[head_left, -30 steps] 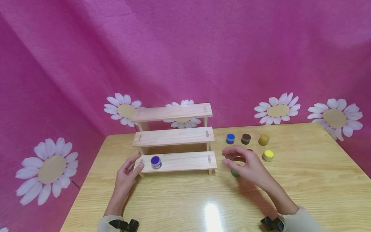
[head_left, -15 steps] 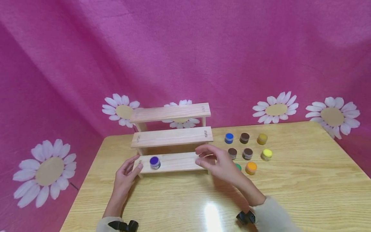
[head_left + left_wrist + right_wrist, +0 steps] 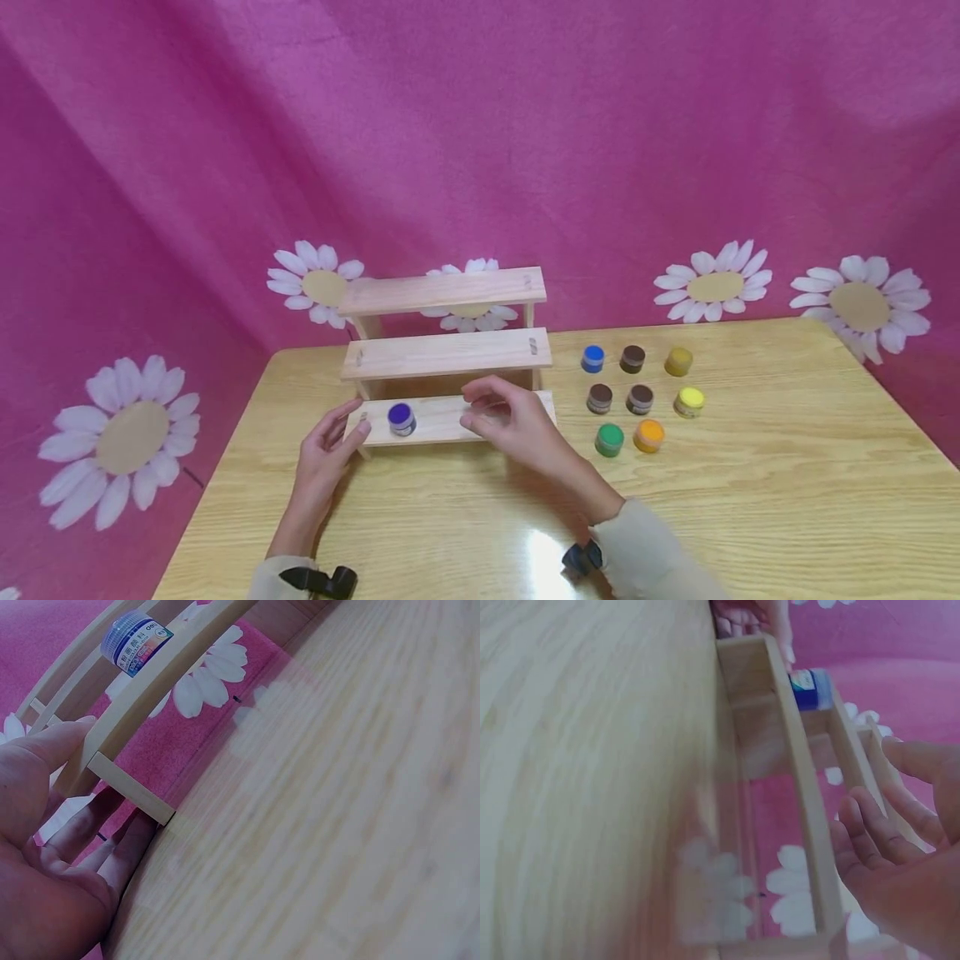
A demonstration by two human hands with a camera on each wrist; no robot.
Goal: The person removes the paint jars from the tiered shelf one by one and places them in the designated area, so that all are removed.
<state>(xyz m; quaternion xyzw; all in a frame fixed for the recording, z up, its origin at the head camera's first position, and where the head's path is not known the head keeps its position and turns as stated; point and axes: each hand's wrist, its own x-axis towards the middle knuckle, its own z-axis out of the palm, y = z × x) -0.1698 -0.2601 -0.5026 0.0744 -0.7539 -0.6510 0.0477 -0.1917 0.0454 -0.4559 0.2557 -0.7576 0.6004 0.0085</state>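
Observation:
A three-tier wooden shelf (image 3: pixel 446 353) stands upright on the table. One small paint jar with a purple lid (image 3: pixel 402 419) sits near the left end of its lowest tier; the left wrist view shows the jar's printed label (image 3: pixel 142 651). My left hand (image 3: pixel 321 462) grips the left end of that tier, thumb on the board (image 3: pixel 124 720) and fingers around the side by the leg. Above the right half of the same tier is my right hand (image 3: pixel 517 423), its fingers loosely bent and apart. Nothing is held in it in the right wrist view, where the jar (image 3: pixel 808 690) stands beyond its fingertips.
Several paint jars stand on the table (image 3: pixel 750 492) right of the shelf, among them a blue jar (image 3: pixel 592 358), a yellow jar (image 3: pixel 689 402), a green jar (image 3: pixel 609 439) and an orange jar (image 3: pixel 648 435). A pink curtain (image 3: pixel 600 167) with daisies hangs behind.
My right hand has moved left from over the jars to above the lowest tier, uncovering the green, orange and brown jars. The left hand and the purple-lidded jar have stayed in place.

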